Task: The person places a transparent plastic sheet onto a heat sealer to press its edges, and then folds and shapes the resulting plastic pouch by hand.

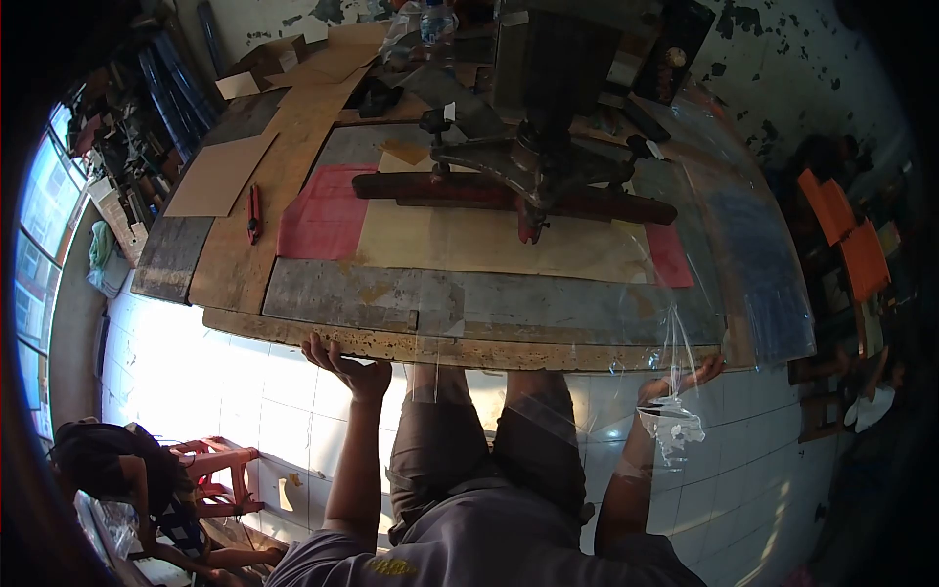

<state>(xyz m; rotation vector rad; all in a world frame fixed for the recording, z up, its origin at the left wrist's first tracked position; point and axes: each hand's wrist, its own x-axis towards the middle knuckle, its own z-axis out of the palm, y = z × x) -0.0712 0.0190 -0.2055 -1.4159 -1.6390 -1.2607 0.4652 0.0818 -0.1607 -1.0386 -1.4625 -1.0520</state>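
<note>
My left hand [346, 370] is at the front edge of the workbench [440, 344], fingers apart and reaching to the wooden edge, with nothing held. My right hand [682, 380] touches the same edge further right, its fingers partly behind clear plastic film [671, 427] that hangs over the edge. On the bench, a dark press with a long red bar [518, 196] stands over a yellow sheet [469, 245] with red ends. A red cutter knife [254, 213] lies on the left.
Brown cardboard [223, 176] lies at the bench's left, and a plastic bottle [437, 24] stands at the back. Another person [127, 470] sits low at the left by a red stool [230, 479]. Orange chairs [846, 235] stand at the right.
</note>
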